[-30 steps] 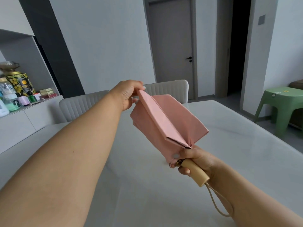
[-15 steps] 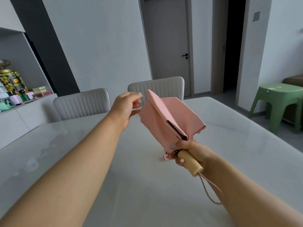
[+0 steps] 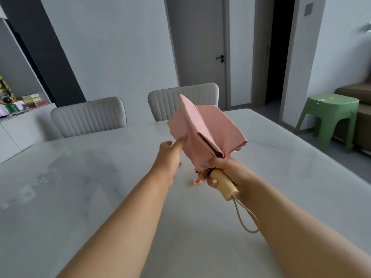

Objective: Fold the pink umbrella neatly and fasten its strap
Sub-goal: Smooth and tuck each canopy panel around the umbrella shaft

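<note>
While the right hand [image 3: 224, 173] grips the pink umbrella [image 3: 206, 129] above the table [image 3: 301, 167], the left hand [image 3: 170, 155] touches its edge, fingers straight.

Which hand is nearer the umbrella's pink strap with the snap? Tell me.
Right. The right hand grips the wooden handle just beside the dangling strap; the left hand is farther up, its fingers touching the folded canopy.
</note>
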Demonstrator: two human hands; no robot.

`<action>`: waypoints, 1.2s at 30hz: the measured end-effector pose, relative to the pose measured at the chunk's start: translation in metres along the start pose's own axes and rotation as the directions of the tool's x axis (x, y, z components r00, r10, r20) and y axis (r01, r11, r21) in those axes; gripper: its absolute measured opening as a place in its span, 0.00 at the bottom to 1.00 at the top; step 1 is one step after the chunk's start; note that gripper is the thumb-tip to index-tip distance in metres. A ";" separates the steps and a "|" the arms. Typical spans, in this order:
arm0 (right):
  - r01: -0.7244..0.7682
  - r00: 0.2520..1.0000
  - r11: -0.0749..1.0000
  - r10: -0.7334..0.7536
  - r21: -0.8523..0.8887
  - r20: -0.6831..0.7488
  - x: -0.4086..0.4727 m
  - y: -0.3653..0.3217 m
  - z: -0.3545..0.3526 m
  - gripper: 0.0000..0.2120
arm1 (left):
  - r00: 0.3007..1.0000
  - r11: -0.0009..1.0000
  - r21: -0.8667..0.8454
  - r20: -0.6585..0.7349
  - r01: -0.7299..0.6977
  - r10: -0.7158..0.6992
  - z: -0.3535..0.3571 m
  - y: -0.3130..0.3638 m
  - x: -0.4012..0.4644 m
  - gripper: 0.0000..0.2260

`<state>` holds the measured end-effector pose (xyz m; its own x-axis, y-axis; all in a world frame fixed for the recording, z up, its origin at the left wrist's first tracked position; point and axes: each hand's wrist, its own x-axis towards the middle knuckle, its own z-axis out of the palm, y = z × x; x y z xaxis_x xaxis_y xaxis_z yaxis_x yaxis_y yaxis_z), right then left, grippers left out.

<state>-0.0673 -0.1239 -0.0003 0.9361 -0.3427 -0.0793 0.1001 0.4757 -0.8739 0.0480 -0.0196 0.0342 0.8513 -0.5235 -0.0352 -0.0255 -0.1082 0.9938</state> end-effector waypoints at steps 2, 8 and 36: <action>-0.001 1.000 1.000 0.001 0.013 0.011 -0.002 -0.001 0.000 0.04 | 0.985 0.985 -0.128 0.146 0.114 -0.095 0.011 -0.010 -0.003 0.25; 0.019 0.997 1.000 -0.019 0.005 0.077 -0.004 0.004 0.007 0.13 | 0.950 0.905 -0.382 0.304 0.186 -0.067 0.015 -0.019 -0.006 0.20; 0.087 0.938 0.914 -0.209 -0.396 -0.277 -0.006 -0.004 0.007 0.16 | 0.991 0.819 -0.567 0.133 0.080 -0.005 0.008 -0.041 0.024 0.15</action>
<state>-0.0712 -0.1182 0.0065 0.7633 -0.6456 -0.0245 0.0396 0.0847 -0.9956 0.0651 -0.0339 -0.0078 0.7744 -0.6303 -0.0541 0.3448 0.3489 0.8714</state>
